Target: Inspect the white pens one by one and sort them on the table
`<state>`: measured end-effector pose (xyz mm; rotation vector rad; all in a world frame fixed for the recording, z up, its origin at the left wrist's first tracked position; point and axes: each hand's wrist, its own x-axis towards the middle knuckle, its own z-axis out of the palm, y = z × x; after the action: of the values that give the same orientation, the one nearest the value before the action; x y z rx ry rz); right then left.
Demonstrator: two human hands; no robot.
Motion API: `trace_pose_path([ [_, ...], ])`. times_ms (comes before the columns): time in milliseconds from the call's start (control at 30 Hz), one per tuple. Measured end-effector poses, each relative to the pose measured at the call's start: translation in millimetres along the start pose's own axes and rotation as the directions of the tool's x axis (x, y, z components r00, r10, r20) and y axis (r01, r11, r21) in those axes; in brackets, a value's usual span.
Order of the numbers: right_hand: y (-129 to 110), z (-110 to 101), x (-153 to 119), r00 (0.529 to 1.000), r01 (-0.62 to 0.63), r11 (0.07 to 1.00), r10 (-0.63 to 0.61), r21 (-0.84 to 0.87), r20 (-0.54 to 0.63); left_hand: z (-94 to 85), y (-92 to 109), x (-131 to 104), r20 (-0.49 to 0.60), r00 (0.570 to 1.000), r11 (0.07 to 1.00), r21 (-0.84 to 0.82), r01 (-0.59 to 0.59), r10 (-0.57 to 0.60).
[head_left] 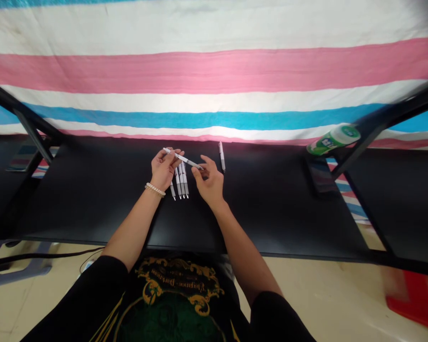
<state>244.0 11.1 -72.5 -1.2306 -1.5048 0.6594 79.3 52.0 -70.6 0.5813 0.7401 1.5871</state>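
Note:
A white pen (187,160) slants between my two hands above the black table. My left hand (163,167), with a pale beaded bracelet at the wrist, is closed around its upper left end. At the lower right end, the thumb and fingers of my right hand (210,183) pinch near the tip. Several similar white pens (181,183) lie side by side below, tips toward me, partly hidden by my left hand. One more white pen (221,156) rests alone beyond my right hand, near the table's far edge.
The black table (271,209) is backed by a striped sheet (214,71). A green and white canister (333,139) is at the right, by a dark metal bar (374,126) and a dark phone-like slab (321,175). A red stool (413,299) shows at lower right.

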Motion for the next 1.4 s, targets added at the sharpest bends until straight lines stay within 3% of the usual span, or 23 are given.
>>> trace_pose_path([
  [133, -1.9, -3.8, 1.1, 0.995, -0.008, 1.0, 0.011, -0.03, 0.096, -0.8, 2.2, 0.7, -0.012, 1.0, 1.0, 0.01, -0.002, 0.002],
  [267, -3.6, -6.1, 1.5, 0.997, -0.011, 1.0, 0.013, -0.02, 0.071, -0.4, 2.3, 0.8, -0.036, 0.999, 1.0, 0.025, 0.002, -0.001],
  [600, -5.5, -7.6, 0.0, 0.988, -0.037, 0.996, 0.05, -0.086, 0.145, 1.0, 2.3, -0.2, -0.049, 0.999, 0.999, 0.031, 0.01, -0.008],
  [867, -3.8, -5.8, 0.0, 0.987, -0.035, 0.989, 0.057, -0.145, 0.152, 2.6, 4.9, -2.2, 0.021, 0.998, 0.998, 0.006, 0.056, -0.056],
  [1033, -8.7, -6.3, 2.2, 0.976, -0.096, 0.994, 0.104, -0.054, 0.189, 2.1, 7.8, -3.0, 0.08, 0.994, 0.996, -0.037, 0.083, -0.08],
  [1200, -13.9, -3.4, 2.1, 0.921, -0.3, 0.922, 0.213, 0.243, 0.327, 6.9, 11.7, -3.7, 0.064, 0.986, 0.976, -0.147, 0.161, -0.153],
  [1300, -13.1, -1.0, 1.9, 0.93, -0.301, 0.894, 0.197, 0.332, 0.311, 5.2, 19.1, -3.7, 0.076, 0.972, 0.927, -0.292, 0.234, -0.221],
  [1400, -10.5, 0.3, 2.0, 0.938, -0.288, 0.906, 0.201, 0.311, 0.283, -2.8, 27.7, -3.0, 0.051, 0.972, 0.908, -0.347, 0.234, -0.231],
])
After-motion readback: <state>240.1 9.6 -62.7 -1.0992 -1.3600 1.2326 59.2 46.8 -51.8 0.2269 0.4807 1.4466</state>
